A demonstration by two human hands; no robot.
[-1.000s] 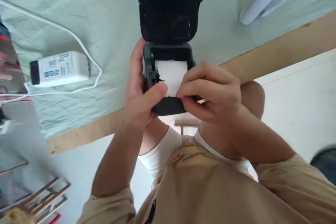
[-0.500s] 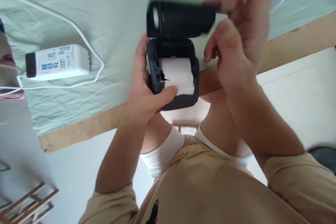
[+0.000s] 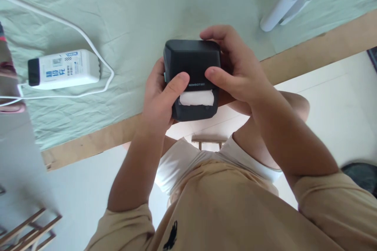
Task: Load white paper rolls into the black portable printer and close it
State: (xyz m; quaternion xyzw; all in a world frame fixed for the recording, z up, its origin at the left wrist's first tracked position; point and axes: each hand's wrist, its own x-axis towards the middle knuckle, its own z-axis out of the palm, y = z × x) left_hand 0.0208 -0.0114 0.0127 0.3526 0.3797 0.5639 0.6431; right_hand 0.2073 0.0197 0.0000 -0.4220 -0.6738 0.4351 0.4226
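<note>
Between both hands is a black label printer [image 3: 193, 62] marked NIIMBOT, held at the table's front edge with its lid down. A strip of white label paper [image 3: 196, 98] shows in the slot below the lid. My left hand [image 3: 160, 98] grips the printer's left side, thumb on the lid. Around the right side wraps my right hand [image 3: 235, 64], its thumb also on the lid and its fingers at the back corner. The undersides of the printer and most fingertips are hidden.
On the pale green tablecloth [image 3: 132, 15], a white roll [image 3: 277, 10] lies at the right and a white box-shaped device [image 3: 70, 68] at the left, circled by a white cable [image 3: 85, 33]. A wooden table edge [image 3: 97, 145] runs in front. Wooden slats [image 3: 32, 227] stand lower left.
The printer's lid has swung down from raised to shut, covering most of the paper inside. My right hand has come down from the lid's edge onto the printer's right side.
</note>
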